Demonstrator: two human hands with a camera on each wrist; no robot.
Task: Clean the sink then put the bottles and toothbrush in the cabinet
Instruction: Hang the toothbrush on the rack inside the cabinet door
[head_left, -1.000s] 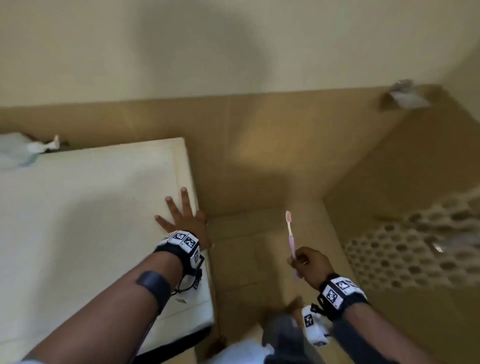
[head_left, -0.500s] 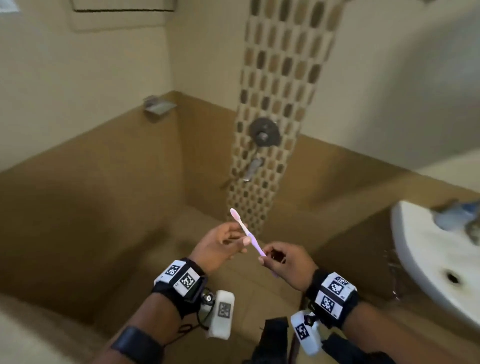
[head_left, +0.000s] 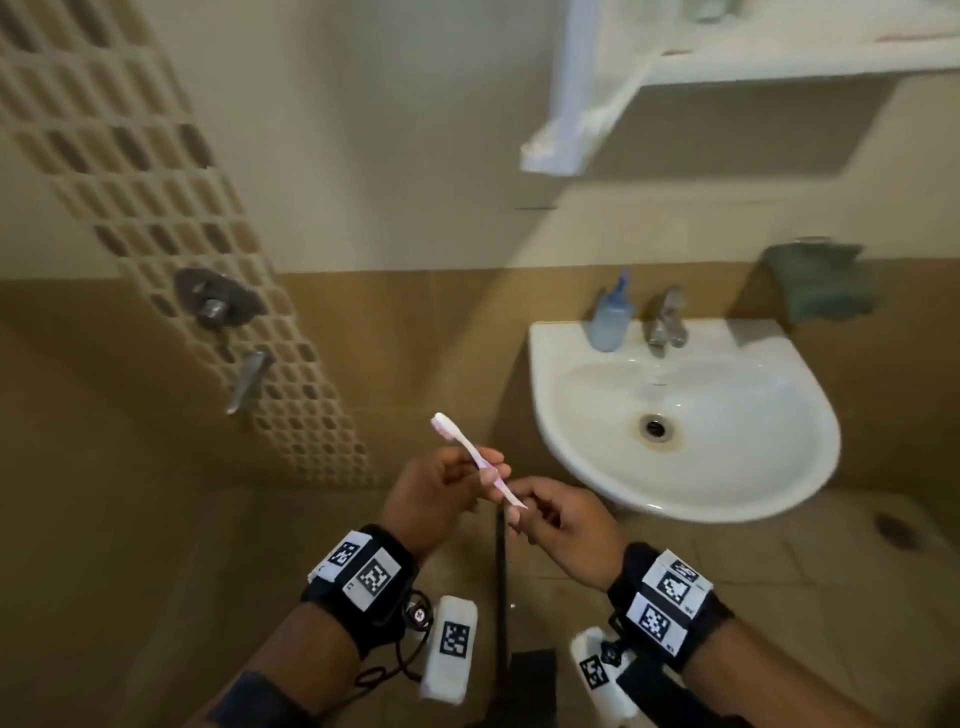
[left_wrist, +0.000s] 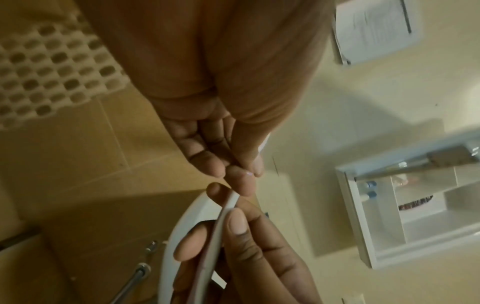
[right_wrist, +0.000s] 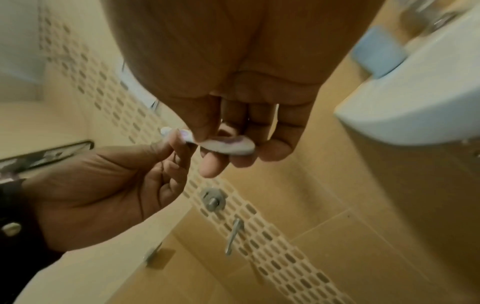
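Observation:
A pink-and-white toothbrush (head_left: 480, 465) is held slanting in the air left of the white sink (head_left: 779, 467), bristles up and to the left. My left hand (head_left: 480, 467) pinches its middle. My right hand (head_left: 519, 512) pinches the handle's lower end. In the left wrist view the handle (left_wrist: 226, 216) runs between both hands' fingertips. In the right wrist view the handle end (right_wrist: 228, 146) lies under my right fingers. A blue bottle (head_left: 610, 322) stands on the sink's back rim beside the tap (head_left: 665, 322). The white cabinet (head_left: 779, 57) hangs open above the sink.
The cabinet door (head_left: 571, 104) swings out to the left above the sink. A green cloth (head_left: 821, 280) hangs on the wall at the right. A shower valve (head_left: 213, 301) and spout (head_left: 249, 379) sit on the mosaic strip at the left. Small bottles (left_wrist: 369, 189) stand inside the cabinet.
My left hand left the white surface and took hold of the toothbrush beside my right hand. The view swung right, from the shower corner to the sink and cabinet.

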